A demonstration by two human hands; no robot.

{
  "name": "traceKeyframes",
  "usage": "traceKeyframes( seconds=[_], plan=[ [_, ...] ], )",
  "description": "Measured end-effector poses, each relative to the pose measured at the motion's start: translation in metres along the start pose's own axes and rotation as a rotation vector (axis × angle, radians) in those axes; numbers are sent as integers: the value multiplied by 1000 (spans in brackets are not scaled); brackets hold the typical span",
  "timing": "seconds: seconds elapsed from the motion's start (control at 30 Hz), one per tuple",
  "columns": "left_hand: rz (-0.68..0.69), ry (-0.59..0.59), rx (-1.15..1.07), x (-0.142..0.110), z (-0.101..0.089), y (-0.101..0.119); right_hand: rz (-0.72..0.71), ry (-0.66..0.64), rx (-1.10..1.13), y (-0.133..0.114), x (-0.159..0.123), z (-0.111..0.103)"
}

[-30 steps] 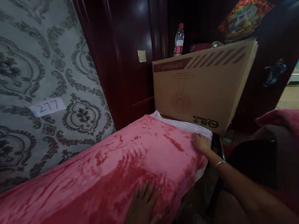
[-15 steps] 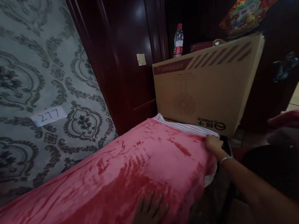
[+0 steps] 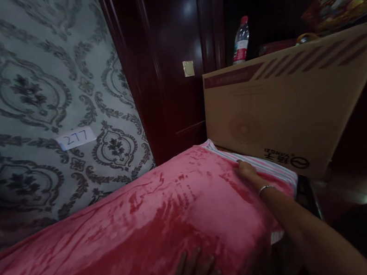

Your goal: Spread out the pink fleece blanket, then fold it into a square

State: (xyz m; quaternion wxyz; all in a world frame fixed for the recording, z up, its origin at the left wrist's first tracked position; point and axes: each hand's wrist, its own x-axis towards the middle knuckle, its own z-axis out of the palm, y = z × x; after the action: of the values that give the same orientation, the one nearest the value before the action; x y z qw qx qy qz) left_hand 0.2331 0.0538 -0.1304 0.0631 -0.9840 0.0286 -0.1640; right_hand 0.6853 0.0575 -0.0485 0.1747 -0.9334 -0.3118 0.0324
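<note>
A pink plush blanket (image 3: 196,215) covers a long, raised surface, with a few darker smears in its pile. My left hand (image 3: 194,274) rests on the blanket near the bottom of the view, its fingers spread flat. At the blanket's far edge, my right hand (image 3: 246,173) has its fingers bunched on the pink cloth; the fingertips are partly hidden. A bracelet (image 3: 265,188) circles the right wrist. A striped, light-coloured cloth (image 3: 273,167) shows beyond the pink edge, to the right of my right hand.
A large cardboard box (image 3: 287,106) leans behind the blanket's far end. Above it a red-capped plastic bottle (image 3: 240,41) stands. A dark red wooden panel (image 3: 171,64) meets the patterned wallpaper (image 3: 41,86), where a paper slip (image 3: 76,138) reads 277.
My right hand has moved left along the blanket's far edge, away from the corner, and more striped cloth shows there. My left hand stays flat. The view has shifted, with the box appearing larger.
</note>
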Motion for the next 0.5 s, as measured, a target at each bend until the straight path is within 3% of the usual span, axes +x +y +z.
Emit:
traceKeyframes(
  seconds=[0.13,0.3,0.5],
  plan=[
    [-38,-55,15,0,7,3,6,-49,33,-11,11,6],
    [-156,-106,-76,0,9,10,28,-15,44,-5,23,9],
    [-238,-40,7,-9,-15,17,9,-5,37,-2,22,25]
  ],
)
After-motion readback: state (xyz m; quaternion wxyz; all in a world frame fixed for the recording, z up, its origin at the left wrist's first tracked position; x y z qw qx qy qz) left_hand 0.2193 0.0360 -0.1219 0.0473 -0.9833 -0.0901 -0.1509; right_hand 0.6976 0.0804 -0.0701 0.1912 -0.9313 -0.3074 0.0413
